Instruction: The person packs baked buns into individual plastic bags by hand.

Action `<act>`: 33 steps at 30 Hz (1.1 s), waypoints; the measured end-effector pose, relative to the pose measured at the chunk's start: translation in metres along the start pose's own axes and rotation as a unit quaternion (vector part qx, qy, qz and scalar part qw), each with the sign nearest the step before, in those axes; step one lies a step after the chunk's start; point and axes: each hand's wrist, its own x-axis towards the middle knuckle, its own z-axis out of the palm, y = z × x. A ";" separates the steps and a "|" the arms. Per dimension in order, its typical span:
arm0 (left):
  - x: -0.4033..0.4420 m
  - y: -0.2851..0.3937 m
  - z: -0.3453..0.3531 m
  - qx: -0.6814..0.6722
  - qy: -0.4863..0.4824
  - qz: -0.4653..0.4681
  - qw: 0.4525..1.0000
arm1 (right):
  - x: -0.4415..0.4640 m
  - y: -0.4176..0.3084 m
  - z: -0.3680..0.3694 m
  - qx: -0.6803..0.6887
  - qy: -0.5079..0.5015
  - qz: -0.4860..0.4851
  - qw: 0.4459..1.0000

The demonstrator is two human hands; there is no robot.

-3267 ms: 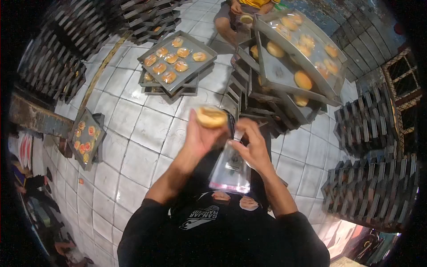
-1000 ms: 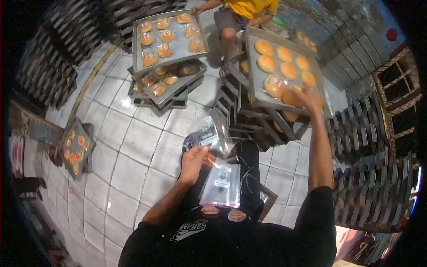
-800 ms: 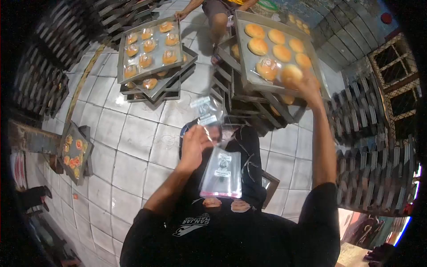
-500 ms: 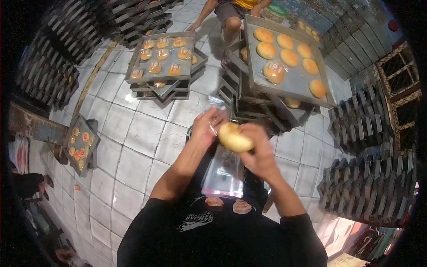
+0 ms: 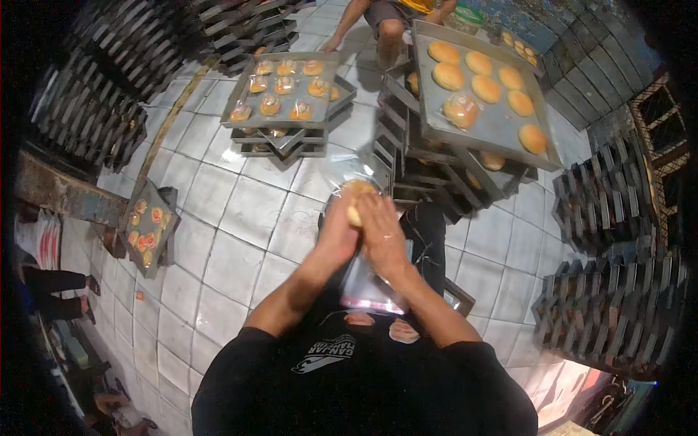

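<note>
A golden round bun point(image 5: 354, 216) is between my two hands in front of my lap, partly covered by the fingers. My left hand point(image 5: 339, 231) grips it from the left, and my right hand point(image 5: 382, 234) presses on it from the right with its fingers together. Just beyond the fingertips, a clear plastic bag point(image 5: 347, 168) spreads out around the bun's far end; how deep the bun sits in it is hard to tell. On my lap, under my wrists, lies a stack of clear plastic bags point(image 5: 366, 287).
At front right, a tray point(image 5: 472, 134) of buns, one wrapped, tops a stack of trays. Another tray point(image 5: 280, 117) holds wrapped buns at front left. A person point(image 5: 391, 29) sits beyond. Stacked racks point(image 5: 611, 305) line the sides; a flower-patterned tray point(image 5: 163, 236) lies left.
The bun has moved from my right hand to between both hands, and its far end now meets the plastic bag. My right hand has come left against my left hand. The view has shifted slightly.
</note>
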 end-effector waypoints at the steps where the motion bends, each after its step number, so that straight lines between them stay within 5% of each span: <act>1: -0.014 -0.014 0.013 0.100 0.013 0.100 0.990 | 0.002 0.008 -0.002 -0.069 0.023 -0.027 0.997; 3: -0.017 -0.015 0.015 0.158 0.009 0.115 0.981 | 0.012 0.010 -0.008 -0.066 0.028 -0.028 0.997; 5: 0.003 0.006 0.006 -0.054 -0.040 0.073 0.995 | 0.026 -0.003 -0.022 -0.065 0.003 -0.038 0.997; 7: 0.019 0.013 0.006 -0.094 -0.104 0.041 0.989 | 0.028 0.010 -0.014 -0.081 -0.018 -0.027 0.996; 9: 0.025 -0.017 0.032 0.056 0.014 0.216 0.975 | 0.038 0.029 -0.008 -0.062 0.005 -0.021 0.998; 11: 0.027 -0.017 0.037 0.024 0.031 0.237 0.971 | 0.056 0.008 -0.037 -0.042 -0.006 -0.020 0.999; 14: 0.034 0.007 0.023 -0.167 -0.046 0.089 0.981 | 0.051 -0.005 -0.052 0.079 -0.019 -0.102 0.991; 15: 0.029 0.016 0.031 -0.154 0.025 0.076 0.985 | 0.044 -0.008 -0.049 0.075 -0.025 -0.102 0.992; 17: 0.036 0.015 0.019 -0.138 -0.019 0.011 0.990 | 0.027 -0.016 -0.036 0.151 -0.101 0.067 0.981; 19: 0.041 0.015 0.009 -0.123 -0.014 0.014 0.992 | 0.019 -0.021 -0.041 0.172 -0.119 0.062 0.976; 20: 0.044 0.019 0.005 -0.105 -0.013 0.018 0.994 | 0.009 -0.036 -0.057 0.386 -0.280 0.072 0.876; 21: 0.046 0.029 -0.003 -0.100 -0.009 0.017 0.995 | 0.002 -0.046 -0.068 0.570 -0.417 0.078 0.704; 22: 0.045 0.039 -0.013 -0.091 0.002 0.053 0.994 | 0.000 -0.048 -0.074 0.574 -0.415 0.081 0.701; 24: 0.028 0.052 -0.018 -0.089 0.054 0.085 0.991 | 0.003 -0.045 -0.083 0.511 -0.288 0.089 0.805; 25: 0.010 0.048 -0.010 -0.092 0.052 0.086 0.991 | 0.008 -0.037 -0.071 0.394 -0.140 0.267 0.868; 26: -0.011 0.040 -0.004 -0.070 -0.034 0.006 0.997 | 0.014 -0.032 -0.066 0.190 -0.006 0.161 0.968; 27: -0.026 0.032 -0.001 -0.046 -0.119 -0.070 0.989 | 0.021 -0.028 -0.062 -0.026 0.131 0.040 0.990; 29: -0.028 0.021 -0.011 -0.037 -0.110 -0.109 0.987 | 0.013 -0.030 -0.058 0.044 0.073 -0.052 0.995; 31: -0.006 0.017 -0.023 0.214 0.007 0.199 0.956 | 0.018 -0.025 -0.056 0.024 0.056 -0.064 0.996; 33: 0.002 0.023 -0.021 0.173 -0.009 0.143 0.974 | 0.027 0.002 -0.043 0.138 0.024 0.196 0.971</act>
